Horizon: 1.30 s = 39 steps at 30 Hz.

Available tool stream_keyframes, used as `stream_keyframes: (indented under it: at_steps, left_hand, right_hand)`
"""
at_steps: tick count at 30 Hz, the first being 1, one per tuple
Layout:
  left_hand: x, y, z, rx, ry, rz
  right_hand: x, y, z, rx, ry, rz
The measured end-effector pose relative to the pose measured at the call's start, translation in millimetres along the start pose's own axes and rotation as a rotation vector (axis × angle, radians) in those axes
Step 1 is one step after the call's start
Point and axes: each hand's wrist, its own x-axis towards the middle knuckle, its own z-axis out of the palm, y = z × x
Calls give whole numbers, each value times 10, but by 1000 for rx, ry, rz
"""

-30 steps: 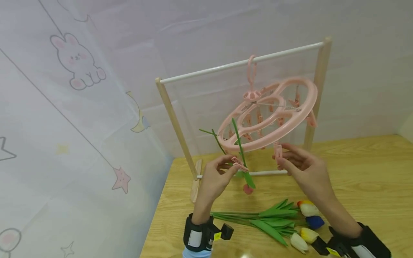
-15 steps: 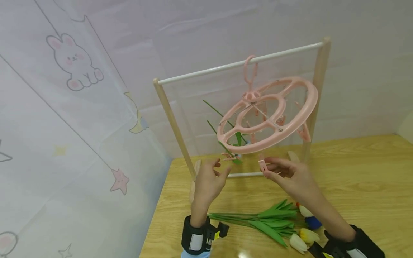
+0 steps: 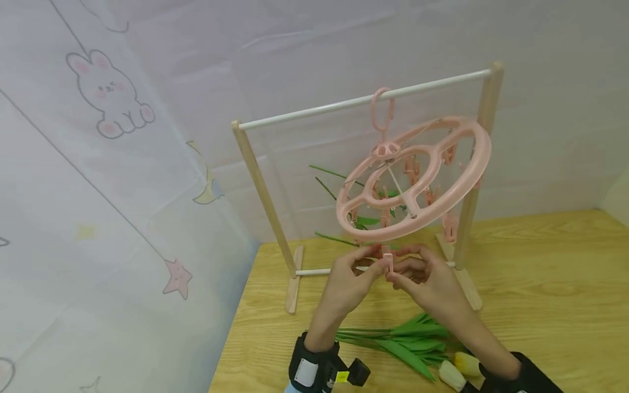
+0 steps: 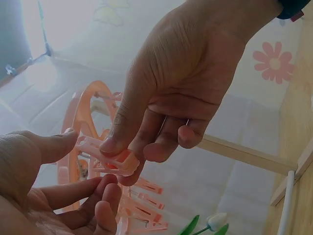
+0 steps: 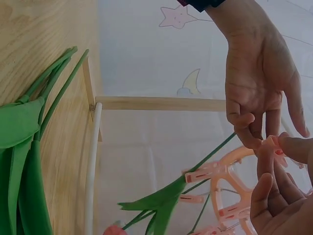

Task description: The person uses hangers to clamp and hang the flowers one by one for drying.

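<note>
Both hands have moved: well apart half a second ago, left hand point(image 3: 346, 284) and right hand point(image 3: 429, 286) now meet at one pink clip point(image 3: 387, 257); the hanger above them has turned slightly. Beneath the hands, tabletop point(image 3: 540, 262); behind them, a stand point(image 3: 262, 191) bearing the hanger point(image 3: 380, 234). Below both hands, tulips point(image 3: 408, 346) lie loosely bundled, heads near the right wrist. Right wrist view: beyond the hands, a leafy stem point(image 5: 159, 203) is nipped in another clip point(image 5: 205, 172). Handling estimate for the pink clip: probably light, stiff plastic, sprung, smooth enough to slip if pinched off-centre; hinge likely the fragile part. Best hold: thumb and forefinger flat on its two handles. Position: between the two hands' fingertips, under the hanger's near rim, left of the right thumb's base. Right hand: thumb and forefinger pinch the clip, other fingers bent. Left hand: thumb and fingers gathered about the same clip; cannot tell whether they grip it or merely touch.
</note>
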Motion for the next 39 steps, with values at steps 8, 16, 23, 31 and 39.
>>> stream_keyframes:
  at_steps: [8, 16, 23, 31, 39]
  left_hand:
    - [-1, 87, 75, -32, 49, 51]
    - [-32, 344, 70, 7, 81, 53]
    - [-58, 417, 6, 116, 128, 97]
    - [-66, 411, -81, 109, 153, 105]
    - [-64, 414, -121, 110, 139, 62]
  right_hand:
    - [-48, 4, 9, 40, -9, -11]
    - [-35, 0, 39, 119, -30, -54]
    - [-9, 182, -43, -210, -259, 41]
    - [-170, 537, -29, -583, -793, 42]
    - [-241, 643, 58, -631, -810, 39]
